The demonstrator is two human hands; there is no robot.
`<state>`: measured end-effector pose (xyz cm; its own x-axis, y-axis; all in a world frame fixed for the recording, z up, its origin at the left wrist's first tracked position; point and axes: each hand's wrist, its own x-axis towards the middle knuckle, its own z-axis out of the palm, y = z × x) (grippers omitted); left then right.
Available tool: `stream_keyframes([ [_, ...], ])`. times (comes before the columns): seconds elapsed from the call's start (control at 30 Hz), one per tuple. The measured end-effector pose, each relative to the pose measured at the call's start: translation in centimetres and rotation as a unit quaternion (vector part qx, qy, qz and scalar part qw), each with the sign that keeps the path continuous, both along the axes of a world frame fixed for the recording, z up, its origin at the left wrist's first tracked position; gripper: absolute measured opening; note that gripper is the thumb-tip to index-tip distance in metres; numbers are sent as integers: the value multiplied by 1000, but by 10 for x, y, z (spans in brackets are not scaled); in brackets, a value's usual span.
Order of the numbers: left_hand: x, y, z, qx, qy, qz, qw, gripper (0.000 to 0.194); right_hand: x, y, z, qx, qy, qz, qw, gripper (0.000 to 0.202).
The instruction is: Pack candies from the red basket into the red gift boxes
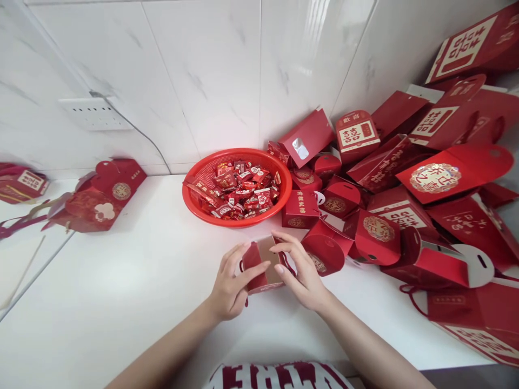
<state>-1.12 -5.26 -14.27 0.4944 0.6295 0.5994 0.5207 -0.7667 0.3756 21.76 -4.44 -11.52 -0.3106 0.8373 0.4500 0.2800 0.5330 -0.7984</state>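
A small red paper gift box (260,285) stands on the white table between my hands, its top open and its tan inside showing. Dark red cord handles hang at its sides. My left hand (232,285) grips the left side, with the index finger reaching over the opening. On the right wall is my right hand (302,273), fingertips on the rim and thumb at the opening. Just beyond the box, a red plastic basket (190,202) holds many wrapped candies (247,189). Whether anything lies at the bottom of the box is hard to see.
A large heap of red gift boxes (379,229) fills the right side, up to the wall. At the left stand a red box with ribbons (107,197) and another red box (24,183). A grey cable (133,127) runs down from a wall socket strip (95,114).
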Motion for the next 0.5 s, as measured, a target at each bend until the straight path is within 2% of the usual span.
stream_keyframes([
  [0.23,-6,10,8,21,64,-23,997,50,-1,2,-4,-29,44,-15,998,22],
  [0.37,-1,13,4,46,118,-50,991,44,-1,1,-6,-40,53,-8,998,22],
  [0.43,-5,12,-2,92,83,-27,992,39,-1,1,-7,-42,58,-8,997,22],
  [0.5,-14,11,-8,181,10,45,982,32,-2,1,-10,-36,59,-21,997,22],
])
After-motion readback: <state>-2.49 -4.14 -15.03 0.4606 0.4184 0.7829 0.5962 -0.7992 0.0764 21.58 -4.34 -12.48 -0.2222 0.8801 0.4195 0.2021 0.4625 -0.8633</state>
